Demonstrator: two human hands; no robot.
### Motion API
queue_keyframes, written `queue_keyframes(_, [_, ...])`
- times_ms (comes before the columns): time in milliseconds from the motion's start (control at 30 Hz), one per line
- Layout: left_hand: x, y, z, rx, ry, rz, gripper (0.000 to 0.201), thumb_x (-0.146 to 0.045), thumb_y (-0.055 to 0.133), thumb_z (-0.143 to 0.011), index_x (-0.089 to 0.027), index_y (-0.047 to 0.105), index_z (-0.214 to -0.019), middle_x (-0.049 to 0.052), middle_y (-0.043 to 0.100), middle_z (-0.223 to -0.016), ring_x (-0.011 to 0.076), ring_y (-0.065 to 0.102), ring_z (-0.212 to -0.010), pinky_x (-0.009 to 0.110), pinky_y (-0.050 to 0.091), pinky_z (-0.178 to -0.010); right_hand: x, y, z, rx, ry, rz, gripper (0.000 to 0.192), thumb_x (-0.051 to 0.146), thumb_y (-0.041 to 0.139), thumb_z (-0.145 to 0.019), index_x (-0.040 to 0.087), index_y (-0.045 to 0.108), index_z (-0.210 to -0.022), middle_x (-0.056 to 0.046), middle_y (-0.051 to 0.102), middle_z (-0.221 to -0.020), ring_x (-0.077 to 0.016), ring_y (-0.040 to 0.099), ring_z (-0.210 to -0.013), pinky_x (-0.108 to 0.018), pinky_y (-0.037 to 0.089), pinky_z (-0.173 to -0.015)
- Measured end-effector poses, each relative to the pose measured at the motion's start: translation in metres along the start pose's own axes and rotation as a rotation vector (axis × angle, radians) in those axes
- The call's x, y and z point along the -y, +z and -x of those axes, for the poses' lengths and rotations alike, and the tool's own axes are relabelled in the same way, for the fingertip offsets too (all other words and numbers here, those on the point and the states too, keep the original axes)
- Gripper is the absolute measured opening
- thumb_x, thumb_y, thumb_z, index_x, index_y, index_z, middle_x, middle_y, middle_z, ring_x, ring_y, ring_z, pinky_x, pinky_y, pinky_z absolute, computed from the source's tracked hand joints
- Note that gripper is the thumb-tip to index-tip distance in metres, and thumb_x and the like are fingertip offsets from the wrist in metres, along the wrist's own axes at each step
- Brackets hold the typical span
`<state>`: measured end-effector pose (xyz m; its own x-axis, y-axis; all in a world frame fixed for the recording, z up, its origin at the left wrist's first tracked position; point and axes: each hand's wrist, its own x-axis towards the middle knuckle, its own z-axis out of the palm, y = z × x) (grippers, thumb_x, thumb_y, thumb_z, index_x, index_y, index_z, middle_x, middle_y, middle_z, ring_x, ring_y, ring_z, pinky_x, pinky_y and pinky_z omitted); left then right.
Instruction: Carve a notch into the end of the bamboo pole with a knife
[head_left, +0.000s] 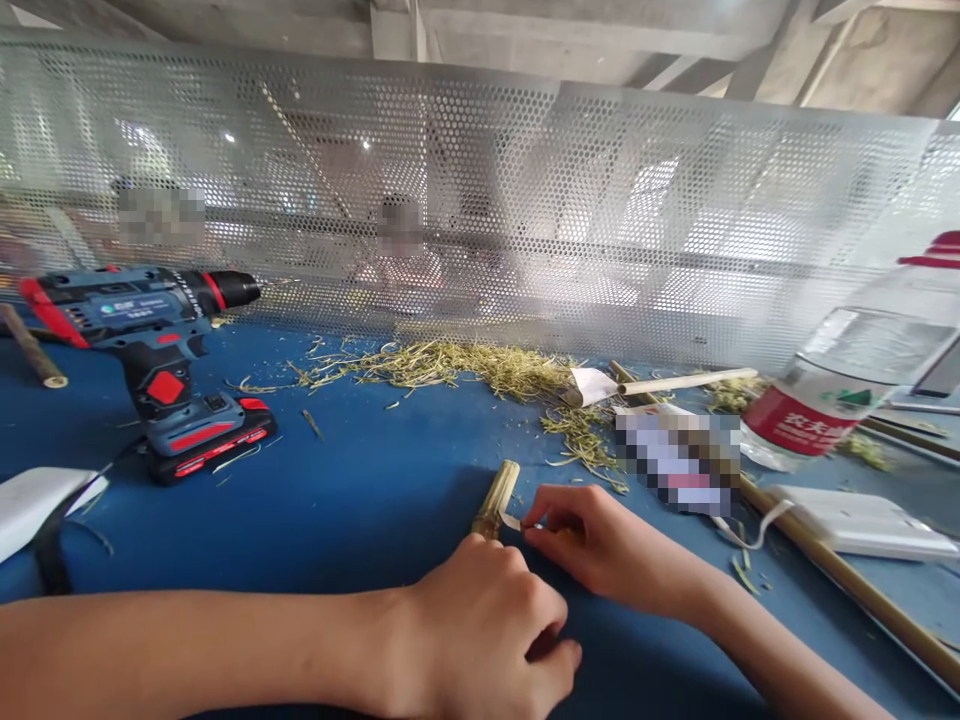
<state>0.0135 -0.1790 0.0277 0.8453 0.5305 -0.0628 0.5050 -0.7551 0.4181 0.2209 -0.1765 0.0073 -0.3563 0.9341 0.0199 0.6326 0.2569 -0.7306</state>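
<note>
A short bamboo piece (499, 492) sticks out beyond my left hand (484, 620), pointing away from me just above the blue table. My left hand is closed over its near part, which is hidden under the fingers. Close by on the right, my right hand (592, 540) is pinched on a small knife (512, 521). Its thin blade tip meets the side of the bamboo. A bit of yellow, seemingly the handle, shows between the fingers; the rest is covered by the hand.
A cordless drill (169, 350) stands at left. Thin shavings (465, 368) lie along the perforated metal screen (525, 200), with blurred people behind it. On the right are a water bottle (847, 370), a long bamboo pole (847, 580), a white device (862, 522) and a blurred-out phone-like object (671, 465).
</note>
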Motion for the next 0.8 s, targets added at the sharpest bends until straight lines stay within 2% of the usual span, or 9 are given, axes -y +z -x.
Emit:
queue_keyframes(200, [0.0014, 0.0011, 0.0000, -0.029, 0.015, -0.001, 0.037, -0.041, 0.060, -0.094, -0.020, 0.058, -0.063, 0.005, 0.069, -0.062, 0.0261, 0.073, -0.070, 0.034, 0.035, -0.061, 0.0033, 0.0032, 0.0017, -0.030, 0.015, 0.059, 0.016, 0.032, 0.063, -0.103, 0.022, 0.072, -0.095, 0.003, 0.066, -0.065, -0.0114, 0.052, -0.058, -0.024, 0.034, -0.054])
queue_keyframes(400, [-0.0008, -0.0018, -0.0001, -0.035, -0.003, 0.078, 0.038, -0.041, 0.060, -0.094, -0.020, 0.057, -0.062, 0.002, 0.062, -0.056, 0.0190, 0.064, -0.059, 0.031, 0.036, -0.058, 0.0062, 0.0037, 0.0022, -0.077, 0.001, 0.087, 0.013, 0.029, 0.063, -0.103, 0.022, 0.073, -0.098, 0.002, 0.071, -0.066, -0.0124, 0.058, -0.057, -0.024, 0.037, -0.055])
queue_keyframes(800, [-0.0023, -0.0020, 0.0006, 0.008, -0.024, 0.050, 0.036, -0.045, 0.058, -0.092, -0.022, 0.060, -0.065, 0.002, 0.070, -0.063, 0.0221, 0.067, -0.066, 0.032, 0.036, -0.063, 0.0072, 0.0043, 0.0022, -0.137, -0.001, 0.214, 0.013, 0.030, 0.060, -0.105, 0.023, 0.070, -0.102, 0.000, 0.073, -0.069, -0.0153, 0.061, -0.060, -0.027, 0.036, -0.060])
